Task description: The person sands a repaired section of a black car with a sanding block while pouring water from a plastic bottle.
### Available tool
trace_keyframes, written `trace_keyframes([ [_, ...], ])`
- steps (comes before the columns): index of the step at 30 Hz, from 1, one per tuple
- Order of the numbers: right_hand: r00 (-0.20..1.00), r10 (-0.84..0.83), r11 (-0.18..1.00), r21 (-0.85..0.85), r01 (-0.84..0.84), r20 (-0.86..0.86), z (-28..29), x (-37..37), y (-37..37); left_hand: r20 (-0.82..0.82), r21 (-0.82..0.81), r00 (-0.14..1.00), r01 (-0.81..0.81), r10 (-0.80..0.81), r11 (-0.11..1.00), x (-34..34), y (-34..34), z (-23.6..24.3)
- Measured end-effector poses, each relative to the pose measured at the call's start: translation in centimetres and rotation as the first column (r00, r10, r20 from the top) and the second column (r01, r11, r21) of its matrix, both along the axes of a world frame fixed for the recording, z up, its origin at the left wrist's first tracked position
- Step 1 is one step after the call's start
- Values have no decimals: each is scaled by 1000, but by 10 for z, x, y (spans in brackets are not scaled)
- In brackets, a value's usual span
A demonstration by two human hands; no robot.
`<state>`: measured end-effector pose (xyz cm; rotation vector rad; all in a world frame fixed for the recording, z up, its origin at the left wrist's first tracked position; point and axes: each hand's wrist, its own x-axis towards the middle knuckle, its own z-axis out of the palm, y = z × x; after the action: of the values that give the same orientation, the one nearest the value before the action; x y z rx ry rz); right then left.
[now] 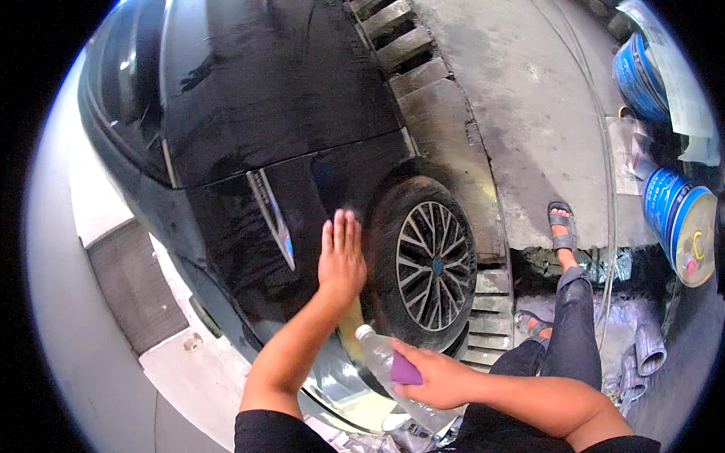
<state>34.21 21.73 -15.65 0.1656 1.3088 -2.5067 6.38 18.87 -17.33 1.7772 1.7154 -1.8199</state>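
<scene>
My left hand (343, 253) lies flat on the dark fender (332, 181) of a car, fingers stretched out, just behind the front wheel arch. A silver trim strip (272, 219) runs along the panel to its left. My right hand (438, 377) is closed round a clear plastic bottle (375, 349) with a white cap, tilted toward the wheel. Pressed against the bottle under the same fingers is a purple block (405, 370), which looks like a sanding pad. The spoked wheel (436, 266) stands just beyond my hands.
A slatted floor grate (491, 317) and concrete floor (521, 128) lie right of the car. Blue pails (680, 226) stand at the far right, near a hose (608, 226) along the floor. Crumpled plastic and silvery tubes (648, 351) lie at lower right. My sandalled feet are near the grate.
</scene>
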Motion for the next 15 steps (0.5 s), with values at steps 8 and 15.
trace_keyframes([
  [8,999,-12,1000,16,13,-44,24,34,-67,-18,-238,999,25,-30,971,101,-161,78],
  [15,998,-19,1000,-26,18,-62,32,40,-110,137,-329,981,176,-137,928,144,-247,85],
])
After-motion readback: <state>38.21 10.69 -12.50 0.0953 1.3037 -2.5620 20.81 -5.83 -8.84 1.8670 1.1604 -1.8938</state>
